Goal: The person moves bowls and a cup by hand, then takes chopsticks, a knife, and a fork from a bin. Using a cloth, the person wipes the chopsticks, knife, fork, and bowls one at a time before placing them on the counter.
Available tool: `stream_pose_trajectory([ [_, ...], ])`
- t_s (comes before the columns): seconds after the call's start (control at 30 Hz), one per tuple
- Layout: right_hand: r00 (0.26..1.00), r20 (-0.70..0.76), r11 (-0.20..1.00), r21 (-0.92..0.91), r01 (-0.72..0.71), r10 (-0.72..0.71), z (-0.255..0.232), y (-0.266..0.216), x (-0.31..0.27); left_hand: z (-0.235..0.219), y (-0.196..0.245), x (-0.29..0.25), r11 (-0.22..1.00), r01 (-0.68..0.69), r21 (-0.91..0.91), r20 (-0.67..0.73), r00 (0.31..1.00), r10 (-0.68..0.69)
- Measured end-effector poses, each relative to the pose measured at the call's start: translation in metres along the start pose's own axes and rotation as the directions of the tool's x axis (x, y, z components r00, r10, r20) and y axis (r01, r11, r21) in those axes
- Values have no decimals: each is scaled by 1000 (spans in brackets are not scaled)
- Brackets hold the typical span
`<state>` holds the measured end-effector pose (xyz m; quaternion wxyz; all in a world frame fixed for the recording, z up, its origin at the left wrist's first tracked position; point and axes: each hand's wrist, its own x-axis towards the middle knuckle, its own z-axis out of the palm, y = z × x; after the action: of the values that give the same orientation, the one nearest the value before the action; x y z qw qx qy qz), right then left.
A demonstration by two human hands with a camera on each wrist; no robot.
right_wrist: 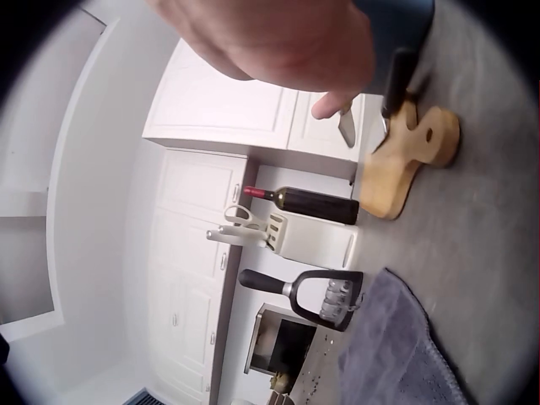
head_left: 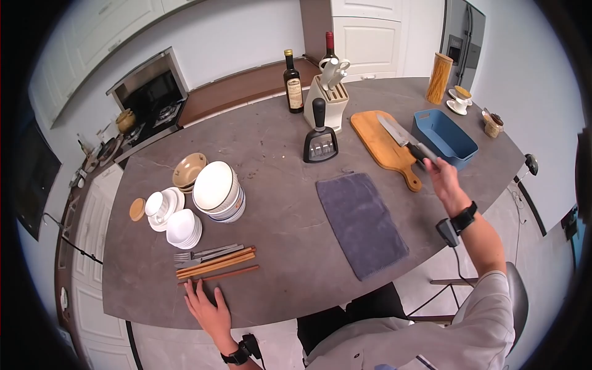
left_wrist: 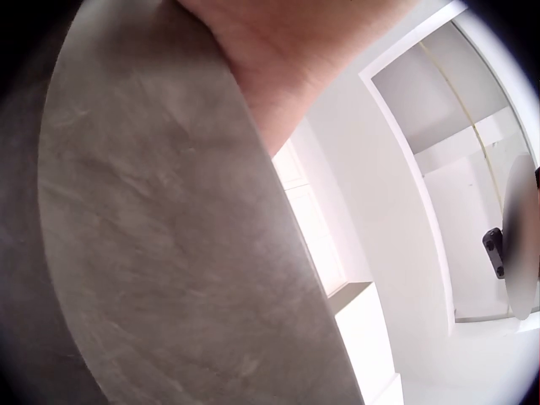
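My right hand (head_left: pixel 444 182) grips a knife by its grey handle (head_left: pixel 427 154), above the near right part of the wooden cutting board (head_left: pixel 376 139). In the right wrist view, a short stretch of its blade (right_wrist: pixel 347 128) shows beyond the thumb. A second knife, with a black handle (right_wrist: pixel 398 84), lies on the board. Near the table's front edge, my left hand (head_left: pixel 211 310) rests with fingers spread, fingertips right by the chopsticks (head_left: pixel 216 265). A fork and other flatware (head_left: pixel 209 251) lie just behind these. The left wrist view holds only the hand's heel (left_wrist: pixel 283 67) and the tabletop.
A blue bin (head_left: pixel 447 139) stands right of the board. Behind are a black-handled knife sharpener (head_left: pixel 320 145), a knife block (head_left: pixel 327 105) and bottles (head_left: pixel 293 86). A grey cloth (head_left: pixel 364 225) lies mid-table. Stacked bowls (head_left: pixel 216 191) and white dishes (head_left: pixel 183 228) stand left.
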<state>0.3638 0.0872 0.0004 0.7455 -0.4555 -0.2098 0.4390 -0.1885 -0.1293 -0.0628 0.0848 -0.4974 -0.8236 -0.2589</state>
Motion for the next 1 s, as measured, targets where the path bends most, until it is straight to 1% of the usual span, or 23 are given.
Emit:
stream_pose_trajectory([
  [0.03, 1000, -14, 999, 36, -27, 27, 3, 11, 2, -1, 0, -1, 1000, 1, 3, -3, 1000, -1],
  [0.13, 999, -15, 998, 57, -32, 33, 8, 33, 17, -1, -1, 0, 1000, -17, -9, -20, 1000, 17],
  [0.33, 998, -48, 999, 14, -35, 35, 18, 47, 26, -1, 0, 0, 1000, -21, -22, -10, 1000, 21],
  [0.4, 995, -87, 998, 8, -55, 55, 16, 53, 30, -1, 1, -1, 1000, 8, -28, -18, 1000, -8],
  [0.43, 995, -89, 998, 8, -55, 56, 16, 54, 31, 0, 1, -1, 1000, 7, -27, -18, 1000, -8],
  [0.5, 981, -170, 996, 2, -93, 92, 14, 57, 33, 1, -1, -1, 1000, 3, -30, -23, 1000, -4],
  [0.53, 981, -174, 996, 2, -93, 92, 11, 57, 33, 1, 0, -1, 1000, 0, -31, -21, 1000, -1],
  [0.6, 958, -173, 973, 20, -230, 230, 0, 57, 35, 0, 2, -1, 999, 32, -20, -16, 999, -33],
  [0.63, 957, -178, 973, 20, -231, 231, -6, 59, 39, 0, 2, -1, 999, 29, -20, -13, 1000, -29],
  [0.67, 957, -150, 968, 24, -248, 249, -12, 61, 44, 0, 2, -1, 999, 26, -25, -13, 1000, -26],
  [0.7, 956, -119, 964, 27, -266, 267, -10, 59, 42, 1, 1, -2, 999, 24, -30, -14, 1000, -25],
  [0.73, 956, -120, 964, 26, -266, 267, -8, 54, 40, 1, 1, -2, 999, 24, -30, -13, 1000, -24],
  [0.8, 932, -116, 936, 121, -330, 343, -2, 42, 35, 1, 1, -1, 999, 20, -29, -19, 1000, -20],
  [0.83, 932, -116, 936, 121, -329, 343, -4, 39, 39, 1, 1, -1, 999, 20, -29, -19, 1000, -20],
  [0.87, 873, -89, 864, 226, -451, 479, -8, 35, 46, 2, 0, -1, 999, 13, -29, -22, 1000, -13],
  [0.9, 797, -48, 764, 323, -558, 602, -15, 32, 51, 2, -1, -2, 1000, 6, -29, -24, 1000, -7],
  [0.93, 798, -49, 765, 322, -557, 601, -22, 30, 54, 3, -3, -2, 1000, 6, -31, -23, 1000, -7],
  [1.0, 772, 54, 738, 259, -624, 634, -32, 27, 53, 5, -5, -1, 999, -19, -34, -34, 999, 18],
])
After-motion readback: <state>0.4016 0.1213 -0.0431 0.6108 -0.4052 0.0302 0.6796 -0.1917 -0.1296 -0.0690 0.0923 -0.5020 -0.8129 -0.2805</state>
